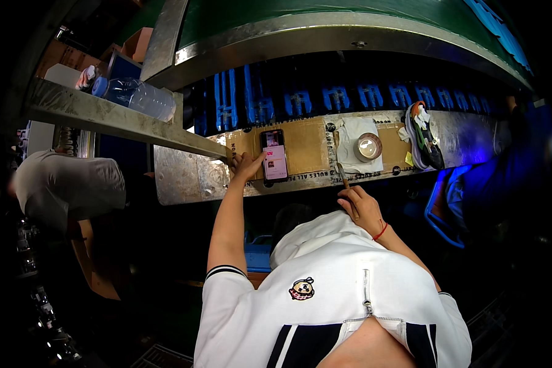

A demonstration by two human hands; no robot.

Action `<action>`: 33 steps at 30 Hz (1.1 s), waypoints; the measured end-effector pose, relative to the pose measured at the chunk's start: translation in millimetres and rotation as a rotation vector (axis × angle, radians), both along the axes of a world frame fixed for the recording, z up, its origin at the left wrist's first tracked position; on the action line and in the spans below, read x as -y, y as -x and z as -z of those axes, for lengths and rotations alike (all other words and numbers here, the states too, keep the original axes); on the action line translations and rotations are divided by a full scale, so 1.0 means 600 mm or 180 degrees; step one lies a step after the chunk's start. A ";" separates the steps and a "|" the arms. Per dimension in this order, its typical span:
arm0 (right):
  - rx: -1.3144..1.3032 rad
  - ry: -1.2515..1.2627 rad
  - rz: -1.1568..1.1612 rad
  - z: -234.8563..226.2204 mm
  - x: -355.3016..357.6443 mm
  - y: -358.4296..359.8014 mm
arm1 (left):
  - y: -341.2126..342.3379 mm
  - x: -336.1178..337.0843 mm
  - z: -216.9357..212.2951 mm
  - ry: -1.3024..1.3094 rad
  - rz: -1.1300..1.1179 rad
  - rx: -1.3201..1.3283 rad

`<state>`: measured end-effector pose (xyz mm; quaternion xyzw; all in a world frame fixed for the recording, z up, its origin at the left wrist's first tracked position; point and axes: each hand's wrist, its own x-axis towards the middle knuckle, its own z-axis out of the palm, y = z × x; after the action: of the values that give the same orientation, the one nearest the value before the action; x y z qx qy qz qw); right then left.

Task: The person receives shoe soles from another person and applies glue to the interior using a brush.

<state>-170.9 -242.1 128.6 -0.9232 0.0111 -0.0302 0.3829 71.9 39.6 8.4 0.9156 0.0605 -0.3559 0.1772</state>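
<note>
Left hand [246, 164] stretched forward to the metal ledge [184, 178], fingers spread loose, thumb resting against the lower left edge of a phone [274, 154] with a lit screen, gripping nothing. Phone lying flat, face up, on a brown cardboard sheet [306, 146] covering the middle of the ledge, probably laid there as a pad over the bare metal and to keep the screen readable from above. Right hand [363, 208] drawn back near the chest, just under the front lip of the ledge, fingers curled shut around a thin brush [345, 178], pencil-fashion, tip pointing up and resting at the ledge's front edge. Further right on the cardboard, a small round tin [368, 146] sitting open on a white cloth [357, 142], seemingly placed within easy dip of the brush, cloth underneath likely to catch drips. Beyond that, a shoe [424, 135] lying on its side at the right end of the ledge, apart from both hands. Behind the ledge, a row of blue holders [337, 98] under a curved green belt [349, 18]. At upper left, a plastic bottle [142, 97] lying on a slanting metal rail [116, 116]. At far left, another person's grey sleeve [67, 184], well away from the phone
</note>
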 end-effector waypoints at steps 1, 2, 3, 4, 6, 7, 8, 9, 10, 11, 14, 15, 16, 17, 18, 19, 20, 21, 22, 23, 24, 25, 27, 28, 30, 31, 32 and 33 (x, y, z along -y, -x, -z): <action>0.0002 -0.0007 -0.0013 -0.001 0.000 0.000 | 0.001 0.001 0.006 -0.0039 -0.0093 0.0096; 0.0005 -0.0013 -0.0025 -0.002 -0.001 -0.001 | 0.001 0.002 0.011 -0.0079 -0.0185 0.0192; 0.0007 -0.0021 -0.0037 -0.004 -0.001 -0.001 | -0.003 0.003 0.016 -0.0091 -0.0347 0.0184; 0.0010 -0.0018 -0.0033 -0.004 -0.001 -0.001 | -0.010 0.012 0.015 -0.0098 -0.0493 0.0170; 0.0016 -0.0013 -0.0027 -0.006 -0.004 -0.002 | -0.017 0.024 0.012 -0.0163 -0.0645 0.0262; 0.0008 -0.0003 -0.0029 -0.005 -0.003 -0.002 | -0.018 0.033 0.007 -0.0214 -0.0650 0.0368; 0.0000 0.0008 -0.0030 -0.004 -0.002 -0.002 | -0.019 0.042 0.002 -0.0266 -0.0654 0.0474; -0.0008 0.0019 -0.0030 -0.003 0.000 -0.001 | -0.019 0.051 -0.001 -0.0261 -0.0690 0.0555; -0.0026 0.0019 -0.0017 -0.003 0.000 -0.001 | -0.020 0.057 -0.003 -0.0259 -0.0725 0.0636; -0.0044 0.0019 -0.0002 -0.004 -0.001 0.000 | -0.022 0.061 -0.005 -0.0256 -0.0758 0.0717; -0.0066 0.0026 0.0038 -0.006 0.001 0.002 | -0.029 0.074 -0.010 -0.0402 -0.0739 0.0693; -0.0068 0.0030 0.0050 -0.006 0.001 0.002 | -0.032 0.072 0.004 -0.0465 -0.0693 0.0700; -0.0059 0.0035 0.0050 -0.007 0.001 0.003 | -0.033 0.068 0.014 -0.0529 -0.0652 0.0708; -0.0050 0.0040 0.0049 -0.007 0.001 0.004 | -0.035 0.065 0.024 -0.0593 -0.0612 0.0717; -0.0040 0.0046 0.0044 -0.008 0.001 0.004 | -0.035 0.062 0.035 -0.0538 -0.0669 0.0710; -0.0054 0.0061 0.0061 -0.006 0.001 0.004 | -0.032 0.066 0.027 -0.0485 -0.0697 0.0690; -0.0067 0.0077 0.0074 -0.005 0.001 0.003 | -0.031 0.070 0.023 -0.0433 -0.0729 0.0670; -0.0081 0.0092 0.0085 -0.004 0.001 0.003 | -0.034 0.071 0.033 -0.0336 -0.0815 0.0723; -0.0077 0.0086 0.0074 -0.004 -0.001 0.003 | -0.035 0.065 0.041 -0.0250 -0.0933 0.0793; -0.0074 0.0079 0.0062 -0.005 -0.002 0.004 | -0.037 0.057 0.048 -0.0164 -0.1052 0.0862; -0.0071 0.0073 0.0047 -0.006 -0.002 0.003 | -0.040 0.041 0.053 0.0106 -0.0938 0.0731; -0.0071 0.0075 0.0045 -0.005 -0.002 0.004 | -0.045 0.025 0.054 0.0375 -0.0799 0.0594; -0.0061 0.0062 0.0020 -0.003 -0.006 0.003 | -0.046 -0.010 0.058 0.0817 -0.0509 0.0526; -0.0048 0.0052 0.0004 -0.002 -0.007 0.003 | -0.039 -0.023 0.059 0.1000 -0.0348 0.0586; -0.0021 0.0032 -0.0029 0.000 -0.007 0.002 | -0.025 -0.038 0.065 0.1241 -0.0176 0.0705; -0.0038 0.0019 -0.0028 0.000 -0.009 0.001 | -0.018 -0.036 0.060 0.1223 -0.0085 0.0719; -0.0055 0.0006 -0.0023 0.000 -0.010 0.001 | -0.012 -0.032 0.055 0.1205 0.0007 0.0733; -0.0072 -0.0006 -0.0015 0.000 -0.012 0.001 | -0.009 -0.029 0.051 0.1187 0.0104 0.0744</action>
<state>-171.3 -234.8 128.4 -0.9232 0.0132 -0.0188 0.3837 77.3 56.8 -21.9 0.9028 -0.0422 -0.2551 0.3435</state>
